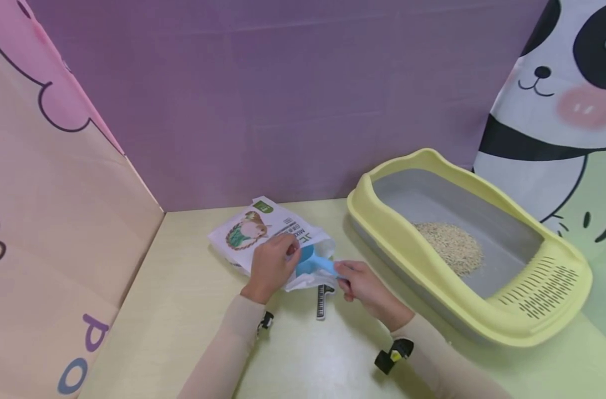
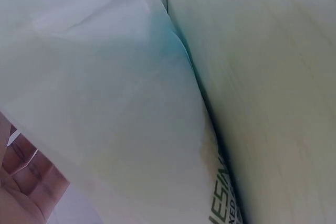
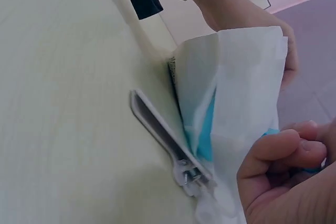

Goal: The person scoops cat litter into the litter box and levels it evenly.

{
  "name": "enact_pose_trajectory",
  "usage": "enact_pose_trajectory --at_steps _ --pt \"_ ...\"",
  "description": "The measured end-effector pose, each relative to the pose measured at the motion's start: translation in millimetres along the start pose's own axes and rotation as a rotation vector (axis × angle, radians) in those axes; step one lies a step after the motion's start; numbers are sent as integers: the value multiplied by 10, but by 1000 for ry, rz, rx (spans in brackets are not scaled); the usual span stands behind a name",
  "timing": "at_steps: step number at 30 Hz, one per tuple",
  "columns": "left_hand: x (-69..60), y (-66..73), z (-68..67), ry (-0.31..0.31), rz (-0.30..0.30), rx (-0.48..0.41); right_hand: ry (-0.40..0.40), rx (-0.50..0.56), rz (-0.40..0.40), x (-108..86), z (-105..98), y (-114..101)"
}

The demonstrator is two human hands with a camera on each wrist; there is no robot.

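Observation:
A white printed bag (image 1: 283,219) lies on the table with its mouth toward the right. My left hand (image 1: 273,266) grips the bag's upper edge at the mouth; the left wrist view shows its curled fingers (image 2: 37,179) partly behind the white film. A blue scoop (image 1: 325,265) sits with its head inside the bag mouth. The right hand (image 1: 367,291) holds its handle, fingers wrapped round it. In the right wrist view the scoop shows as blue through the bag wall (image 3: 247,87). What the scoop contains is hidden.
A sealing clip (image 1: 321,303) lies on the table by the bag mouth. To the right stands a yellow-rimmed grey litter box (image 1: 407,227) with a heap of beige litter pellets (image 1: 449,244). A purple backdrop (image 1: 293,111) rises behind the table.

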State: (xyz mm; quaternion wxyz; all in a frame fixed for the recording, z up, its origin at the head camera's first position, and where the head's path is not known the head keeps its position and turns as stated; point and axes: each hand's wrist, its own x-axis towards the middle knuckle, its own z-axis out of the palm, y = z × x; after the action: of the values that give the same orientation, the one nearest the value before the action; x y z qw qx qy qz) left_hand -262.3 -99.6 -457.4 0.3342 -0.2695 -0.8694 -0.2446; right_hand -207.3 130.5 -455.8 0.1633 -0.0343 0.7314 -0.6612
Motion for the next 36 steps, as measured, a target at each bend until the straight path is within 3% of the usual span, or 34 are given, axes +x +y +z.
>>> enact_pose_trajectory --at_steps 6,20,36 --pt "6 -13 -10 13 4 -1 -15 96 15 -75 -94 45" --pt "14 9 -28 -14 -20 -18 0 176 -11 -294 -349 75" --pt "3 -1 -13 -21 -7 -11 -34 157 -44 -611 -624 90"
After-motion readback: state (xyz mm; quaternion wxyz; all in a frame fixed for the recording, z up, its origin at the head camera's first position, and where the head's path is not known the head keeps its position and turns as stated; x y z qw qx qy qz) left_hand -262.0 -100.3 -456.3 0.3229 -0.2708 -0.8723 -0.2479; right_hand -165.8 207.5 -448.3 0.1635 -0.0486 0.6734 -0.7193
